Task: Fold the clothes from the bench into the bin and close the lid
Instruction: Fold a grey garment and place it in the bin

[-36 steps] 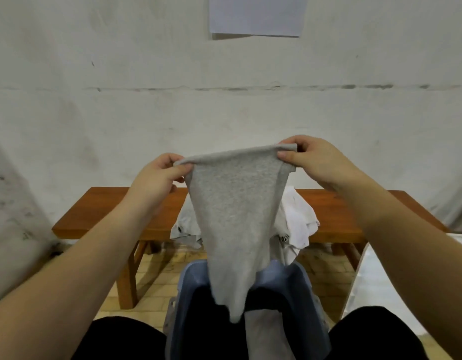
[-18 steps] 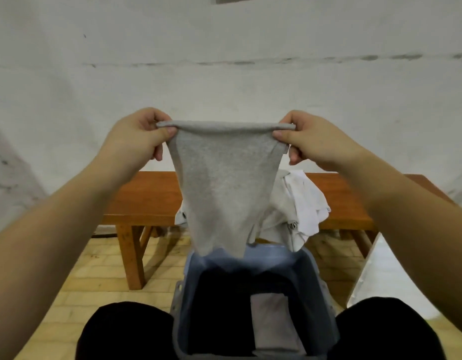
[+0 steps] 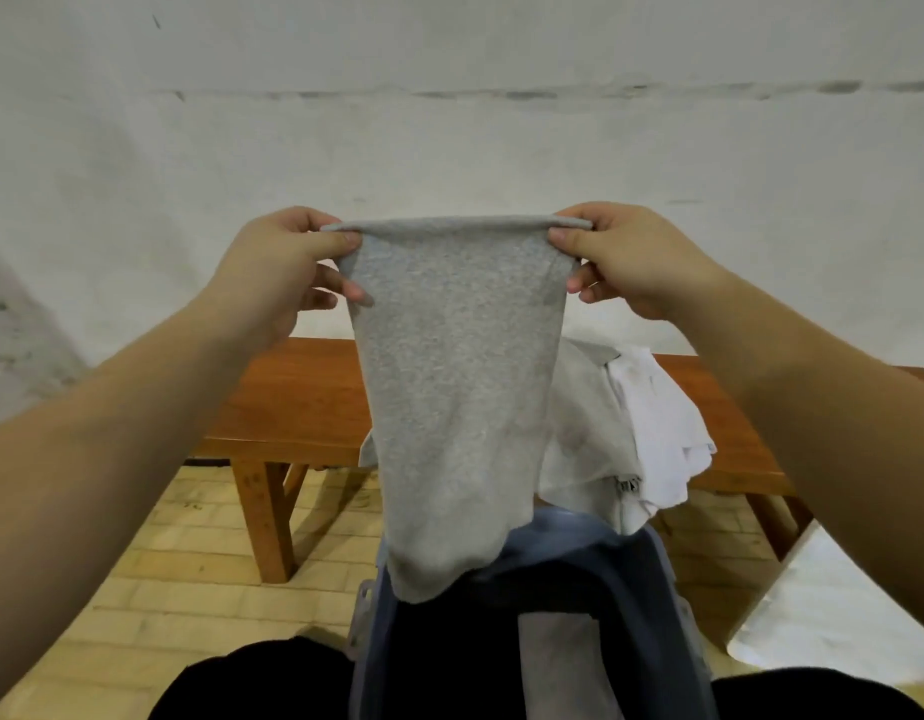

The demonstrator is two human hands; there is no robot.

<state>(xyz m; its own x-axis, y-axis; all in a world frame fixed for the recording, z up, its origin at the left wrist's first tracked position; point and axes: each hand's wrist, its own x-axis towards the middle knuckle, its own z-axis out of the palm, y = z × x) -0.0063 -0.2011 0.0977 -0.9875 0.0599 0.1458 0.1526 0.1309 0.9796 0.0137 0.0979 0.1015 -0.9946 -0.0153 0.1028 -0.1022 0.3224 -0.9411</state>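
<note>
I hold a grey garment (image 3: 457, 387) stretched between both hands in front of me. My left hand (image 3: 278, 272) pinches its top left corner and my right hand (image 3: 631, 257) pinches its top right corner. The cloth hangs down and its lower end reaches the rim of the blue bin (image 3: 652, 579) between my knees. A folded grey piece (image 3: 558, 667) lies inside the bin. A heap of white and light grey clothes (image 3: 631, 433) rests on the wooden bench (image 3: 293, 397) behind the garment.
A white wall stands close behind the bench. The floor is yellowish brick. A white sheet-like surface (image 3: 834, 615) lies at the lower right beside my right knee. My dark-trousered knees (image 3: 241, 683) flank the bin.
The garment went up clear of the bin half a second ago and has now come back down, its lower end reaching the bin's rim. Both hands kept their hold.
</note>
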